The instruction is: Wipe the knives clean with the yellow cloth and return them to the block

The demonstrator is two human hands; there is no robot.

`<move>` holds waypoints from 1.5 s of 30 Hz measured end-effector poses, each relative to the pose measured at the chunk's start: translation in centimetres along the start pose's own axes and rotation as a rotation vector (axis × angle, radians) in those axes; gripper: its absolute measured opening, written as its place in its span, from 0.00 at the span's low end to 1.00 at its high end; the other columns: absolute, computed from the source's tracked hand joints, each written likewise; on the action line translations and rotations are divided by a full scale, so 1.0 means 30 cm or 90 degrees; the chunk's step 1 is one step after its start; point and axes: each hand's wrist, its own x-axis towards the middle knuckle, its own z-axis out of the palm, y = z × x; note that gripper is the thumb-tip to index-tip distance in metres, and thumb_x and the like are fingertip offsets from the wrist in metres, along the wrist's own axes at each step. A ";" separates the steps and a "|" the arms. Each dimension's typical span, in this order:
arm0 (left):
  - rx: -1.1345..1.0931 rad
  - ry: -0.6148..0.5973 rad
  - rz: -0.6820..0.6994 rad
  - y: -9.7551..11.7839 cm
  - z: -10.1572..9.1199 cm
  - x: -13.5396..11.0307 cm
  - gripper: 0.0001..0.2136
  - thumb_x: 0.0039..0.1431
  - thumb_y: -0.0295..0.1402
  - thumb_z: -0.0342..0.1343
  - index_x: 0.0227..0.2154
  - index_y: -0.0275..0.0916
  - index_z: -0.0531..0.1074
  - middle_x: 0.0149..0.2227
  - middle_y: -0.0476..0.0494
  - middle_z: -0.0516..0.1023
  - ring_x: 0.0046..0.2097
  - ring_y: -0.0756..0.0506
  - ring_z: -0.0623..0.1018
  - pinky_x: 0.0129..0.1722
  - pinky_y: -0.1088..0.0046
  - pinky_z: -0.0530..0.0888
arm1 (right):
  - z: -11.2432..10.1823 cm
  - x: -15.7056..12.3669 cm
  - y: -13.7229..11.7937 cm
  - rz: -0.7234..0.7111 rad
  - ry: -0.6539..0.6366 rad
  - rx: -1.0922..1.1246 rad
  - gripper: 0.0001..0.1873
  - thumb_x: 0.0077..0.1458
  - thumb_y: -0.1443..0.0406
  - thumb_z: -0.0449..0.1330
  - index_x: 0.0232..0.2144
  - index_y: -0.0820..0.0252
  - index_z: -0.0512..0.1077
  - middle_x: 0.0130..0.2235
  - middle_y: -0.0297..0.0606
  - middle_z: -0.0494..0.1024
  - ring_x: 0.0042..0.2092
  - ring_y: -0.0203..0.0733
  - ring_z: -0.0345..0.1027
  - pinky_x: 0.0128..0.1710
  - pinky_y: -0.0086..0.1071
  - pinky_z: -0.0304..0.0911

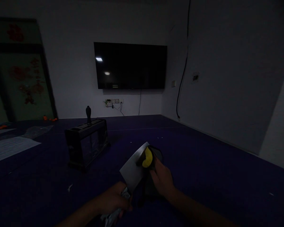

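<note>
My left hand (pixel 115 199) is closed around the pale, crumpled-looking handle of a cleaver (pixel 132 171). Its broad grey blade slants up and away to the right. In my closed right hand (pixel 162 179) is a black-and-yellow tool (pixel 147 157), held against or just over the blade's upper right part; the dim light hides its exact kind and whether it touches. Behind and below the right hand shows a dark grey shape that I cannot make out. Left of the hands stands a black stand (pixel 79 149) with see-through sides, a dark rounded handle (pixel 88 113) sticking up from its top.
The purple floor-like surface (pixel 191 179) carries small white scraps (pixel 69 188). Printed paper (pixel 13 147) and clear plastic (pixel 38 130) lie at left. A wall-mounted television (pixel 131 66), sockets (pixel 115 101) and a hanging black cable (pixel 182 78) are beyond.
</note>
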 end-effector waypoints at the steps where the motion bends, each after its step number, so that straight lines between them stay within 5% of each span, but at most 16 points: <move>1: -0.004 0.001 0.005 0.000 0.000 -0.001 0.10 0.31 0.28 0.57 0.22 0.37 0.66 0.14 0.56 0.66 0.14 0.55 0.62 0.13 0.84 0.56 | 0.001 0.001 0.001 0.000 -0.002 0.003 0.33 0.53 0.73 0.49 0.61 0.58 0.51 0.58 0.44 0.65 0.57 0.46 0.61 0.53 0.40 0.62; 9: -0.012 0.003 0.040 0.003 0.001 0.004 0.08 0.31 0.27 0.56 0.21 0.37 0.65 0.13 0.56 0.65 0.14 0.54 0.63 0.13 0.83 0.57 | -0.002 0.000 0.000 -0.016 -0.030 -0.002 0.32 0.52 0.73 0.48 0.60 0.61 0.54 0.58 0.46 0.65 0.56 0.47 0.63 0.53 0.41 0.62; 18: 0.023 -0.012 0.035 0.016 0.007 -0.005 0.08 0.31 0.27 0.56 0.20 0.37 0.64 0.12 0.58 0.64 0.13 0.55 0.62 0.13 0.83 0.56 | -0.013 -0.012 -0.021 -0.130 -0.091 -0.018 0.44 0.44 0.75 0.50 0.64 0.61 0.43 0.62 0.47 0.58 0.58 0.48 0.59 0.53 0.44 0.61; 31: 0.034 0.016 0.063 0.007 0.004 -0.001 0.06 0.31 0.29 0.55 0.18 0.37 0.64 0.13 0.56 0.64 0.14 0.54 0.63 0.13 0.83 0.57 | 0.003 0.004 0.012 0.011 0.018 0.028 0.31 0.54 0.72 0.47 0.60 0.59 0.54 0.58 0.43 0.65 0.58 0.45 0.60 0.54 0.41 0.60; 45: 0.032 0.013 0.036 0.005 0.003 0.003 0.08 0.31 0.29 0.56 0.20 0.37 0.64 0.14 0.57 0.64 0.14 0.55 0.62 0.12 0.83 0.57 | 0.007 -0.006 0.019 -0.016 0.002 0.039 0.32 0.52 0.73 0.49 0.61 0.56 0.53 0.58 0.43 0.65 0.58 0.46 0.59 0.55 0.43 0.59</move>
